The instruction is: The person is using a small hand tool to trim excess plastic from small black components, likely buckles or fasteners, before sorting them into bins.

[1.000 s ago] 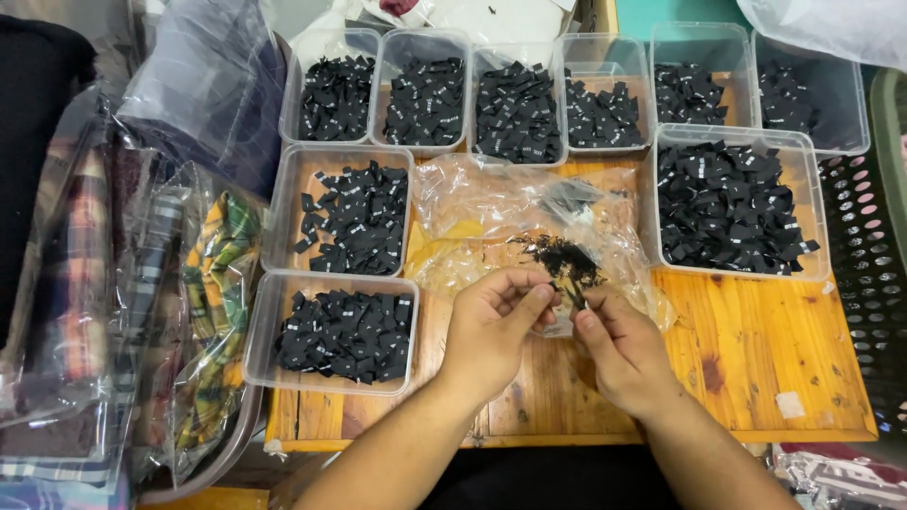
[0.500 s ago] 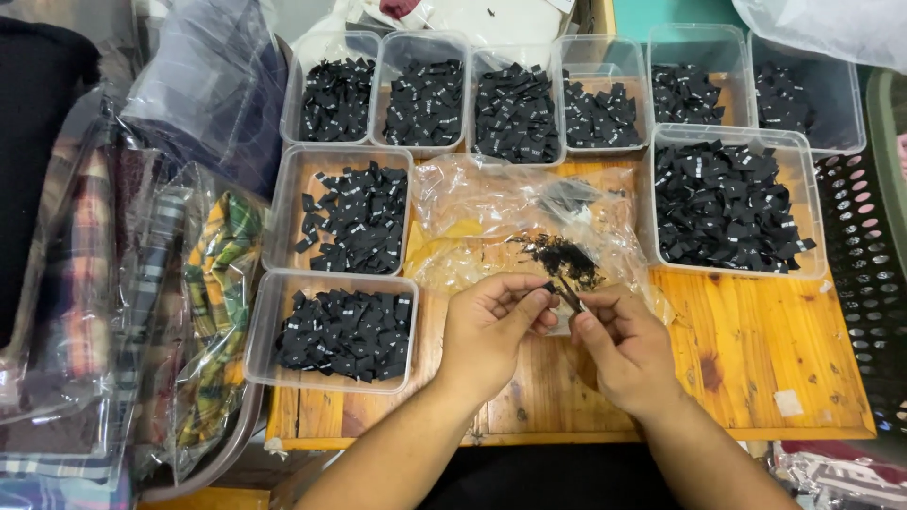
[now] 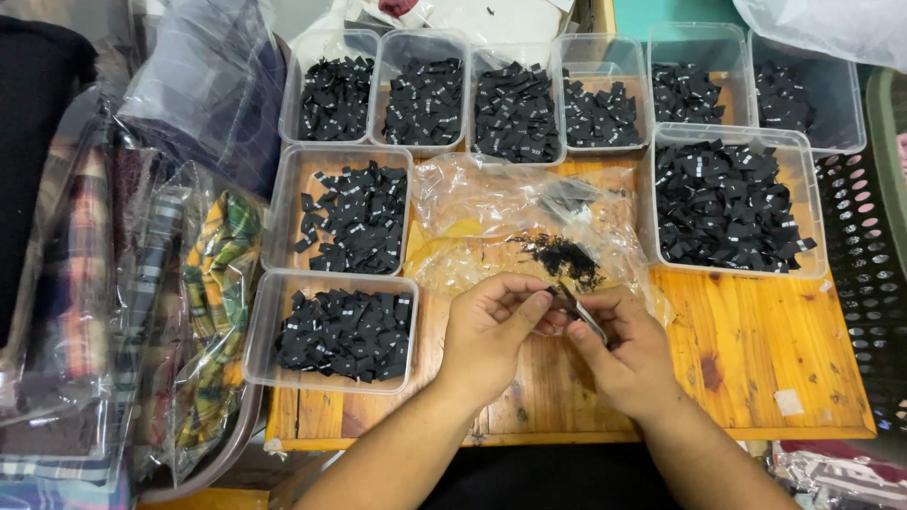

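2 hands meet over the wooden table (image 3: 756, 349): the left hand (image 3: 491, 331) pinches a small black fabric label (image 3: 551, 300) between thumb and forefinger, while the right hand (image 3: 628, 354) closes around a slim metal tool (image 3: 581, 312), seemingly small snips, whose tip touches the label. Judged from this, the work goes best with the label held taut and only loose thread trimmed, fingertips kept behind the blade. Just beyond the grip lies 1 clear plastic bag (image 3: 501, 212) with a heap of black scraps (image 3: 562, 255). Around it stand 9 clear tubs of labels: 6 in the far row (image 3: 515, 57), 2 to the left (image 3: 283, 331), and 1 larger tub (image 3: 817, 217) to the right.
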